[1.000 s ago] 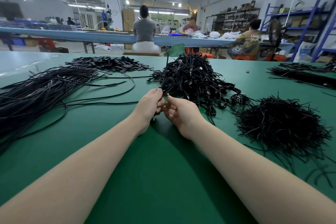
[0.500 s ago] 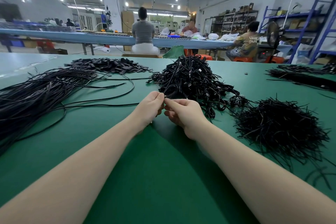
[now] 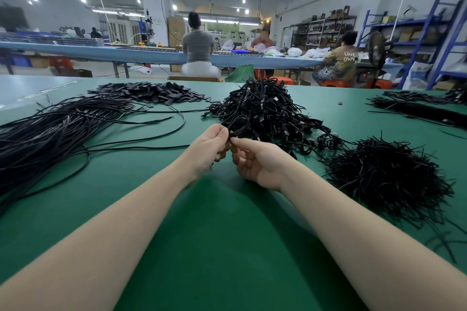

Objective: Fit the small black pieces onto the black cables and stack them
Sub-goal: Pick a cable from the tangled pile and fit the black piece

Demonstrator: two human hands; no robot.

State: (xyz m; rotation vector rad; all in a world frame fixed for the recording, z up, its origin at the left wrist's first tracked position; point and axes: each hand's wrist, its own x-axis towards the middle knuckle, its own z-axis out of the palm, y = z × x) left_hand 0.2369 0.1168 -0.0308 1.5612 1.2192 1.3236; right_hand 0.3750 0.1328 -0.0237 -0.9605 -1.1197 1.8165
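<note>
Black, tangled heap of finished looped cables (image 3: 262,111) sits centre-far on the green table (image 3: 227,247); a large loose bundle (image 3: 50,134) waits left, small pieces (image 3: 151,92) far-left. Left hand (image 3: 209,149) and right hand (image 3: 255,159) both pinch one cable (image 3: 237,125), fingers curled. Much remains, I judge.

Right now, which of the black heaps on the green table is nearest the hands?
The tangled cable heap in the middle, right behind the left hand and right hand. The loose long cables, flat pieces and short strips lie farther off.
</note>
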